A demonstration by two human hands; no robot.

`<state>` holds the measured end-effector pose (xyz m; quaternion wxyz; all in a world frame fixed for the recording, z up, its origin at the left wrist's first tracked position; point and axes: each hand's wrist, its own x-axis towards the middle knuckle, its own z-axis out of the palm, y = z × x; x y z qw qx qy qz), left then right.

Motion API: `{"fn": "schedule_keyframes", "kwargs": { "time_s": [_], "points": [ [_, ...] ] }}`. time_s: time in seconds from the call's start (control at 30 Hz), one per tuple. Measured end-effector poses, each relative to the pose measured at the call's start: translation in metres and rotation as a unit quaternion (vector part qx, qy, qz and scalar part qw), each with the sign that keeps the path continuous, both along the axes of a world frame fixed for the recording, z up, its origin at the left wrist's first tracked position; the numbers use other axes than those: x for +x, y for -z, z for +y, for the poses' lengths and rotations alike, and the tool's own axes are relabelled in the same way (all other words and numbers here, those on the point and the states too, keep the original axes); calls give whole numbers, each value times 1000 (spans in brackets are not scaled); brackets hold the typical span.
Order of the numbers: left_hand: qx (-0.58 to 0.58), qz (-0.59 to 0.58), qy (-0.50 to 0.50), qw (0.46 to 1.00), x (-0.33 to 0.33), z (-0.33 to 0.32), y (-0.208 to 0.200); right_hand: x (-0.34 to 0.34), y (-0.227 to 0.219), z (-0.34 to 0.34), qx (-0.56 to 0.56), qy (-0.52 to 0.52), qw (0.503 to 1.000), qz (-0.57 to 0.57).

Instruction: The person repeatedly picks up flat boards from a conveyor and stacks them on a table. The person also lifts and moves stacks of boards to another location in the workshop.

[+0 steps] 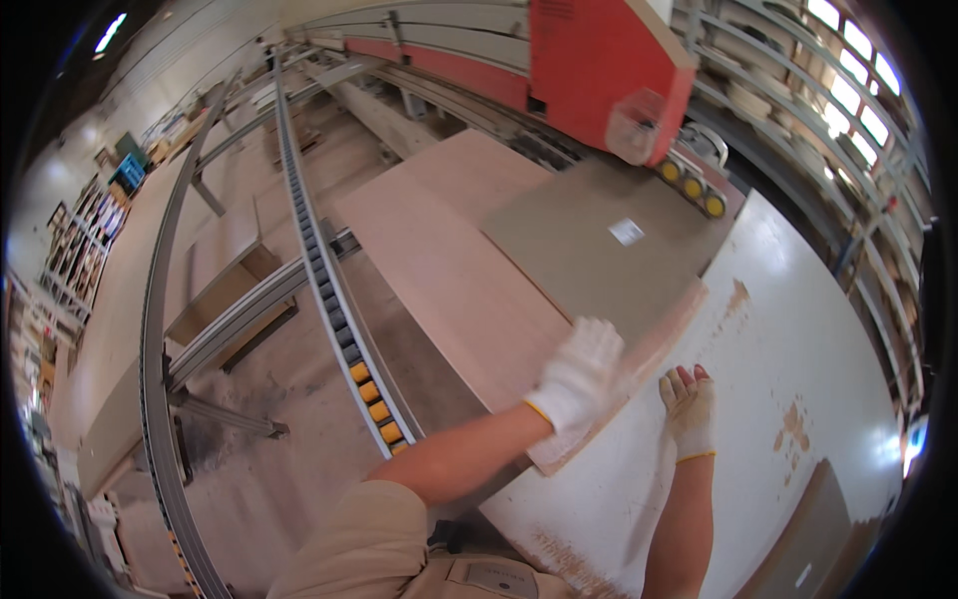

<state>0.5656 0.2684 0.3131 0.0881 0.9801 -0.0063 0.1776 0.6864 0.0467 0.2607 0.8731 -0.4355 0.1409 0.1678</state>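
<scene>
My left hand (579,374), in a white knitted glove with a yellow cuff, is over the near right part of a large pinkish-brown board (469,299). Its fingers are stretched out, slightly blurred, with nothing held. A grey-brown board (599,265) with a white label (627,233) lies over the right part of the pinkish one. My right hand (689,411), gloved with bare fingertips showing, is above the worn white tabletop (768,309), close to the boards' near right edge. Its fingers are loosely bent and apart, and it grips nothing. Whether either palm touches a surface cannot be told.
A red machine housing (604,80) with yellow rollers beneath stands at the far side. Roller rails (319,260) run away on the left above the floor. Another brown board (808,529) lies at the near right. Metal racks (798,110) line the right wall.
</scene>
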Motion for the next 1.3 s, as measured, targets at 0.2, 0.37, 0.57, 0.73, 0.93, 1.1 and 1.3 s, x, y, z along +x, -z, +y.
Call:
{"fn": "schedule_keyframes", "kwargs": {
  "time_s": [0.2, 0.37, 0.57, 0.73, 0.93, 1.1, 1.3],
  "points": [
    [-147, 29, 141, 979, -27, -84, -9, 10, 8, -5, -100, -97, 990, -4],
    [-111, -156, -73, 979, 25, -24, -21, -4, -10, -64, -259, 4, 965, -44],
    [-315, 174, -120, 925, 94, 52, -43, -36, -53, -122, -342, 27, 936, -80],
    [-369, 248, -38, 895, 88, 0, -40, -50, -69, -193, -389, -6, 907, -163],
    [-591, 184, 50, 784, -7, -104, -32, -114, -91, -319, -439, -39, 894, -82],
    [-533, 220, 28, 816, -96, -202, -35, -224, -108, -403, -405, 37, 898, -167],
    [-667, 302, 112, 672, -88, -348, -26, -315, -137, -517, -480, 138, 865, 47]
  ]
}}
